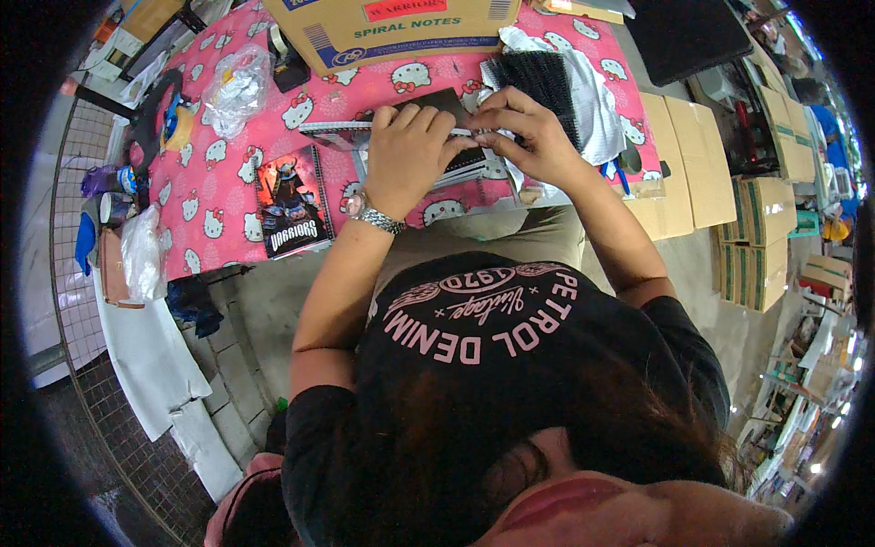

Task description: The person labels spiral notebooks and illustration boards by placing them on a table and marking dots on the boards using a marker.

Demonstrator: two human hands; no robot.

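Left hand [407,146] curls around notebook [444,103]; right hand [530,135] pinches its edge.
Likely edge work between fingertips, next needing steadiness.

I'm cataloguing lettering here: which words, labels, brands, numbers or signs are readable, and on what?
I won't copy wording, but print stands on:
Large brown cardboard box: green and blue lettering.
Red rectangular label on it: dark lettering.
Red-and-black spiral notebook: white cover lettering.
Black short-sleeved T-shirt: pale pink lettering and number.
Black-covered notebook: none legible.
Stacked brown cartons, right: any print too small.
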